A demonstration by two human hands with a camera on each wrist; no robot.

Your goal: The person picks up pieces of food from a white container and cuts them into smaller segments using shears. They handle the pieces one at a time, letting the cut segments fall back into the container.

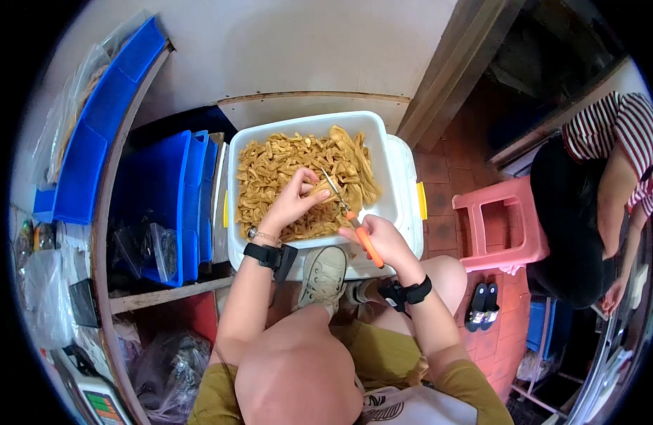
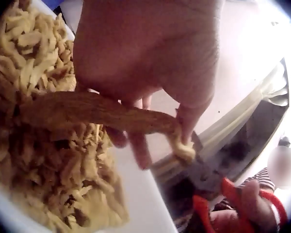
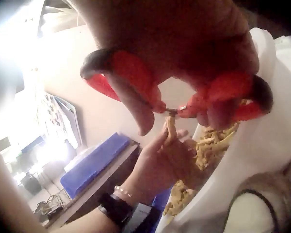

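A white plastic tub (image 1: pixel 391 210) in front of me holds a heap of yellow-brown wrinkled strips (image 1: pixel 266 170), most of them short pieces, with longer ones at the right side. Over the heap my left hand (image 1: pixel 291 207) pinches one long strip (image 2: pixel 106 111) between thumb and fingers. Its pale end (image 2: pixel 183 151) sticks out past the thumb. In my right hand (image 1: pixel 386 242) is a pair of orange-handled scissors (image 1: pixel 367 242), thumb and fingers through the loops. Their handles (image 3: pixel 136 73) are spread apart in the right wrist view, and the blades point at the held strip.
Stacked blue bins (image 1: pixel 156 205) stand on a shelf at the left. A white lid with a yellow clip (image 1: pixel 421 201) shows beside the tub. To the right are a pink stool (image 1: pixel 475 227), slippers (image 1: pixel 482 304) and a seated person (image 1: pixel 588 198). My shoe (image 1: pixel 323 275) is close to the tub's front.
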